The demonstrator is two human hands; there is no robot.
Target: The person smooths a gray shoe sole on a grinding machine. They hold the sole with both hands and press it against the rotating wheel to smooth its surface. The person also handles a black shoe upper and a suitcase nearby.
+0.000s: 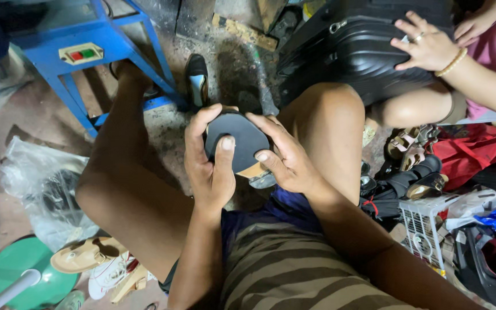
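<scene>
Starting at the far left we note a crumpled clear plastic bag (41,183) on the floor, with a green round base (15,270) and a tan sandal (84,255) below it, and above them a blue metal stand (107,63) carrying a small switch box with a red and a green button (80,54). Between the stand and the person's raised knees a dark shoe (196,80) lies on the stained concrete floor (231,57). At centre we record the left hand (208,166) wrapped around the left edge of a black rounded sole piece (237,138), fingers curled behind it and the thumb pressed flat on its face. The right hand (288,161) grips the same piece from the right, its thumb laid on the lower face and its fingers bent over the upper rim, so both hands clamp it just apart from one another. The piece sits above the person's lap, between the two bare knees; a tan layer shows at its lower edge. To the right a black ribbed suitcase (351,51) rests near the right knee, with another person's hand (429,46), wearing a ring and a bead bracelet, spread on top of it. Further right we see a heap of sandals (409,149), a red bag (469,149) and a white wire basket (426,224)
</scene>
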